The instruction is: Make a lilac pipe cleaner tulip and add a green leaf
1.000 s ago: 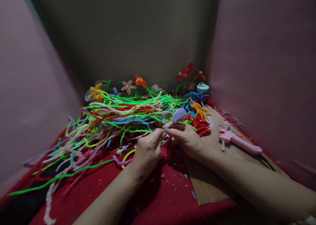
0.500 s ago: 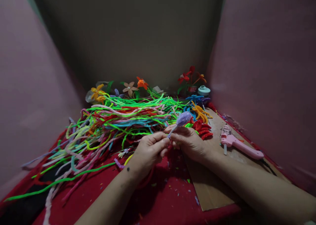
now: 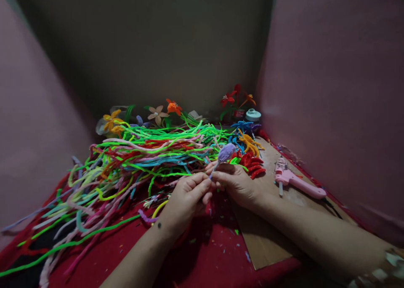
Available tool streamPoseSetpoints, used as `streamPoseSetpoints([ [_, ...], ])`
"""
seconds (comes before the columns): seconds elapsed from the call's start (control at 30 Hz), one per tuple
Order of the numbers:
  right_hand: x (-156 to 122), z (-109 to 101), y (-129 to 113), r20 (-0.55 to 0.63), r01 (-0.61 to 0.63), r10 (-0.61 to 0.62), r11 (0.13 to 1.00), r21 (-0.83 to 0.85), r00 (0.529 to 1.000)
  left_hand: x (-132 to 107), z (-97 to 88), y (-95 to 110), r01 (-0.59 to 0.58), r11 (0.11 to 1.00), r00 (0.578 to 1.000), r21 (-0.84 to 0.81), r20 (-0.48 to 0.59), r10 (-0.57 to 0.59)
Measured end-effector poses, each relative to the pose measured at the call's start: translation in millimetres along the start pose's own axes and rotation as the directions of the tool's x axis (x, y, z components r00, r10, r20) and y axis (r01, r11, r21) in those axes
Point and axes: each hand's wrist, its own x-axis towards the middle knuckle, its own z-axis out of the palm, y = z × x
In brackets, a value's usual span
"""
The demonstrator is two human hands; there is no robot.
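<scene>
Between my two hands is a pale purple pipe-cleaner petal (image 3: 226,153), its rounded loop pointing up and away and its thin stem running down to my fingertips. My left hand (image 3: 193,192) pinches the lower end of that stem, thumb against forefinger. Just to the right, my right hand (image 3: 237,182) grips the stem higher up, below the loop, with its fingers closed. The fingertips of both hands nearly meet, and the stem's very end is hidden by them. Behind the petal lies a heap of colourful pipe cleaners (image 3: 164,147).
A pink glue gun (image 3: 296,182) rests on a cardboard sheet (image 3: 268,241) at the right. Red petals (image 3: 253,165) and orange ones (image 3: 250,144) lie at its far end. Finished flowers (image 3: 157,114) and a pale blue round container (image 3: 253,115) stand along the back. Scraps dot the red cloth (image 3: 217,254).
The whole view has shifted, so most things sit a little further left. Both hands keep their hold on the purple petal, whose loop is turned slightly.
</scene>
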Motion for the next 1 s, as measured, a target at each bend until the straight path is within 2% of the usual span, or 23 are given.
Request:
streamPoseSetpoints([
  [0.03,0,0,0,-0.031,0.003,-0.003,1.0,0.001,1.0,-1,1.6,-1,-0.088,0.978,0.993,0.189,-0.063,0.101],
  [0.07,0,1,1,-0.061,-0.002,0.003,1.0,0.008,0.998,-1,2.9,-3,-0.165,0.905,0.971,0.391,-0.096,0.219],
  [0.13,-1,2,2,-0.116,-0.034,0.037,0.999,0.025,0.993,-2,4.8,-9,-0.25,0.648,0.907,0.72,-0.061,0.417],
  [0.17,-2,3,2,-0.135,-0.055,0.059,0.998,0.032,0.989,-2,5.3,-13,-0.249,0.515,0.882,0.82,-0.028,0.47],
  [0.23,-3,6,2,-0.161,-0.08,0.086,0.996,0.043,0.983,0,5.6,-19,-0.204,0.311,0.861,0.928,0.019,0.509],
  [0.3,-4,9,1,-0.171,-0.072,0.08,0.996,0.047,0.982,2,5.2,-22,-0.147,0.167,0.853,0.975,0.04,0.521],
  [0.37,-4,12,-1,-0.182,-0.047,0.052,0.998,0.033,0.982,3,4.2,-23,-0.127,0.064,0.846,0.99,0.074,0.529],
  [0.43,-5,14,-4,-0.193,-0.039,0.04,0.999,0.008,0.98,5,2.9,-24,-0.155,0.036,0.835,0.987,0.111,0.538],
  [0.5,-4,15,-6,-0.195,-0.043,0.041,0.999,-0.004,0.98,6,2.0,-24,-0.201,0.114,0.819,0.973,0.104,0.565],
  [0.57,-4,14,-6,-0.179,-0.049,0.048,0.999,0.002,0.983,6,1.9,-24,-0.241,0.27,0.816,0.932,0.044,0.576],
  [0.7,-2,7,-3,-0.118,-0.068,0.064,0.997,-0.031,0.991,5,3.9,-18,-0.212,0.614,0.876,0.76,-0.131,0.465],
  [0.8,-1,5,-4,-0.06,-0.072,0.069,0.996,-0.046,0.996,4,4.5,-9,-0.182,0.812,0.917,0.554,-0.201,0.343],
  [0.9,0,6,-7,-0.012,-0.072,0.072,0.997,-0.024,0.997,4,2.7,-2,-0.145,0.925,0.95,0.35,-0.211,0.229],
  [1.0,-1,7,-11,0.018,-0.063,0.063,0.997,-0.041,0.998,4,-0.1,3,-0.106,0.968,0.969,0.227,-0.195,0.152],
])
